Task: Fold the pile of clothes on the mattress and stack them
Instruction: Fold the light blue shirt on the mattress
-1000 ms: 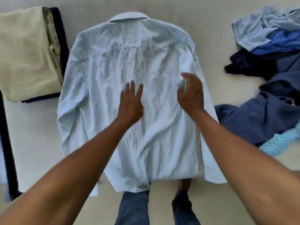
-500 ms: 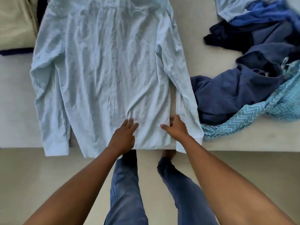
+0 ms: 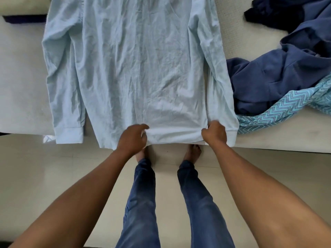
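A pale blue long-sleeved shirt point(image 3: 136, 68) lies spread flat, back up, on the white mattress point(image 3: 19, 86), its hem hanging over the near edge. My left hand point(image 3: 133, 138) grips the hem near its middle. My right hand point(image 3: 215, 134) grips the hem at the right side, next to the right sleeve's cuff. The left sleeve lies straight along the shirt's left side. Unfolded clothes lie at the right: a dark blue garment point(image 3: 272, 76), a navy one point(image 3: 268, 13) and a turquoise zigzag-patterned cloth point(image 3: 279, 108).
Folded clothes point(image 3: 23, 6) sit at the top left corner, mostly cut off. The mattress edge runs across the view at hand height. Below it is a pale tiled floor point(image 3: 53, 176) with my legs in blue jeans and bare feet.
My hands slid down the shirt from its middle to the hem, and now both grip the hem edge. The view tilted down toward the floor.
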`<action>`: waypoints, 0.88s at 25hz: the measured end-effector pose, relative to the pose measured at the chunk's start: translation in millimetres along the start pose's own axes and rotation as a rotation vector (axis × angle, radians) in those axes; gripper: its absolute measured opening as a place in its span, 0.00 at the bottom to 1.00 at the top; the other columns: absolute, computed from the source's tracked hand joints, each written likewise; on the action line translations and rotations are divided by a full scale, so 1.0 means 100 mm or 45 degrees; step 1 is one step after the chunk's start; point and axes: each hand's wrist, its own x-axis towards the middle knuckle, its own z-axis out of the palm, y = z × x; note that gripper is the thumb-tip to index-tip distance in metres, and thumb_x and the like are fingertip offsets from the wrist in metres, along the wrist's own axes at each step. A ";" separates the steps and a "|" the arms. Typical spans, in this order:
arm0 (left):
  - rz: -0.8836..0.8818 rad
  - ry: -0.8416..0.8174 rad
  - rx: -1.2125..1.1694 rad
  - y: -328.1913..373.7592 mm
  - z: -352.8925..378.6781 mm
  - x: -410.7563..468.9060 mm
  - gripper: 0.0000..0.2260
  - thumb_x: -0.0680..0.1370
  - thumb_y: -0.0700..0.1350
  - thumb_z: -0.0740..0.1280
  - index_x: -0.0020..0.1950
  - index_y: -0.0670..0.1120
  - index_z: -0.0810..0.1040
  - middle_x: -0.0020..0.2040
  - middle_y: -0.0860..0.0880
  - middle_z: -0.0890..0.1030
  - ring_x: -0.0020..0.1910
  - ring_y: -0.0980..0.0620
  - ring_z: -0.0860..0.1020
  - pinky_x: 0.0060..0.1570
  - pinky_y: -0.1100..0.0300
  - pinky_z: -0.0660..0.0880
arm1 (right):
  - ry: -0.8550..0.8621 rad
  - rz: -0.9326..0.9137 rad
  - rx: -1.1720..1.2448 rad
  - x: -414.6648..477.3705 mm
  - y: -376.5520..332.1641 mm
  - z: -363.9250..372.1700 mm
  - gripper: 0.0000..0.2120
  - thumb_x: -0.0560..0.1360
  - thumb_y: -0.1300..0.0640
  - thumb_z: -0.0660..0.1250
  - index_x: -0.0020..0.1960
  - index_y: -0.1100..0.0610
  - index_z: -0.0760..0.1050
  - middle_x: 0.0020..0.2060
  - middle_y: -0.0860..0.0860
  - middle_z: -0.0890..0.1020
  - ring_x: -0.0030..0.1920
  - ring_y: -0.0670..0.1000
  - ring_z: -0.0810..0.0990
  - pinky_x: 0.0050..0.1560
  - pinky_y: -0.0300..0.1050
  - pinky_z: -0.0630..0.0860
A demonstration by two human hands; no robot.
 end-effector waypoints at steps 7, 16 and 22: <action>-0.983 0.645 -0.565 -0.91 -0.79 0.27 0.21 0.76 0.43 0.70 0.67 0.38 0.72 0.65 0.38 0.75 0.65 0.37 0.75 0.63 0.47 0.74 | 0.313 -0.515 -0.098 -0.61 -0.64 0.57 0.27 0.74 0.61 0.69 0.71 0.58 0.68 0.66 0.57 0.73 0.67 0.60 0.72 0.66 0.56 0.71; -0.798 0.442 -1.180 -1.46 -0.89 0.26 0.17 0.70 0.42 0.79 0.57 0.39 0.82 0.50 0.47 0.84 0.54 0.40 0.83 0.53 0.50 0.81 | -0.039 -0.999 -0.037 -1.08 -1.72 1.42 0.14 0.75 0.61 0.68 0.61 0.58 0.77 0.56 0.53 0.80 0.57 0.55 0.77 0.59 0.51 0.75; -0.762 0.181 -1.509 -1.75 -0.88 0.13 0.22 0.70 0.42 0.82 0.61 0.41 0.82 0.54 0.45 0.87 0.52 0.44 0.86 0.52 0.51 0.83 | -0.129 -0.995 -0.148 -1.04 -2.04 1.54 0.13 0.76 0.59 0.68 0.60 0.57 0.77 0.56 0.52 0.79 0.58 0.55 0.77 0.60 0.50 0.74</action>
